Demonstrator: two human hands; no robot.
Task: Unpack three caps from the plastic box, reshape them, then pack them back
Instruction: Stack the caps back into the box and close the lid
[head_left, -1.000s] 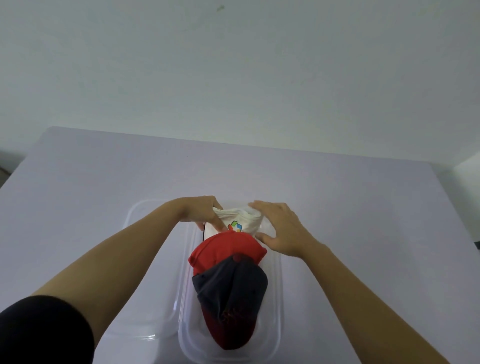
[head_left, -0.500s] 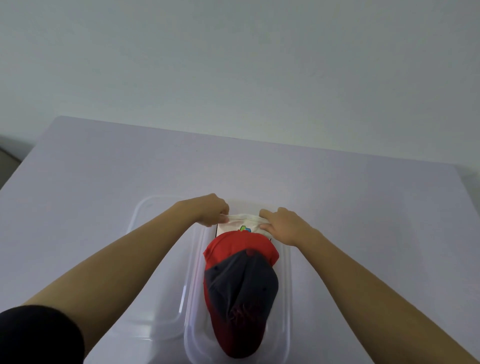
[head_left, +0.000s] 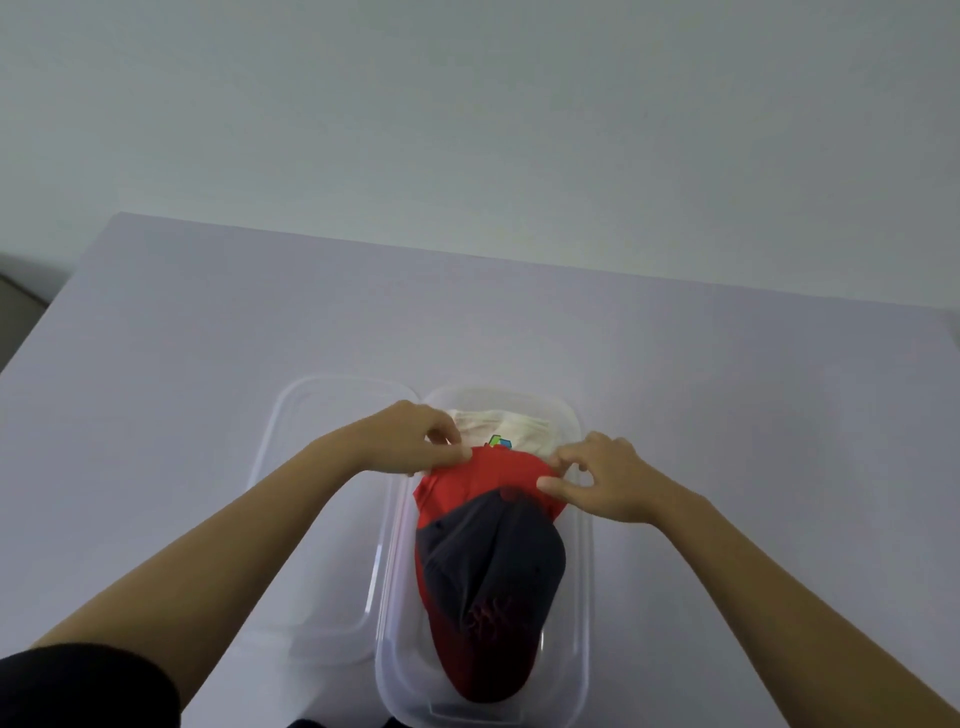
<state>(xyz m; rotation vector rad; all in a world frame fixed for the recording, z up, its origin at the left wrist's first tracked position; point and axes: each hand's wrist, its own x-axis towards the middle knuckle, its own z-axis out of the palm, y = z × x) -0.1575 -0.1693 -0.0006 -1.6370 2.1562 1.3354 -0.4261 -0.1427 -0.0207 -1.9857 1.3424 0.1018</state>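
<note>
Head view. Down in the clear box (head_left: 583, 571), nested lengthwise: a white cap (head_left: 519, 431) at the far end, a red cap (head_left: 483, 480) overlapping it, and a dark cap (head_left: 491, 558) on top, nearest the body. Pinching the red cap's far edge on both sides: left hand (head_left: 410, 441) with fingers (head_left: 451, 453) curled onto the left corner, right hand (head_left: 610, 486) with thumb and forefinger closed on the right corner and the other fingers loosely spread above the box rim. Hard to tell whether lifting out or tucking in. Judging by all three caps inside, either the very start or the packing end.

Possible trouble from here:
- Pulling the red cap up with the dark cap lying on it, likely dragging or tipping the dark one over the rim.
- Tugging only by the soft fabric edge, likely creasing the crown rather than keeping its shape.
- Pushing down hard, likely crushing the white cap beneath.
- Jerking sideways, likely sliding the light box across the smooth top or against the lid (head_left: 311, 519), lying flat just beside it on the left and apparently touching.

Underneath, a plain pale lavender counter (head_left: 208, 364), matte and smooth. Beyond its far edge, a bare pale wall (head_left: 467, 130). At bottom left, a black sleeve (head_left: 78, 686).
</note>
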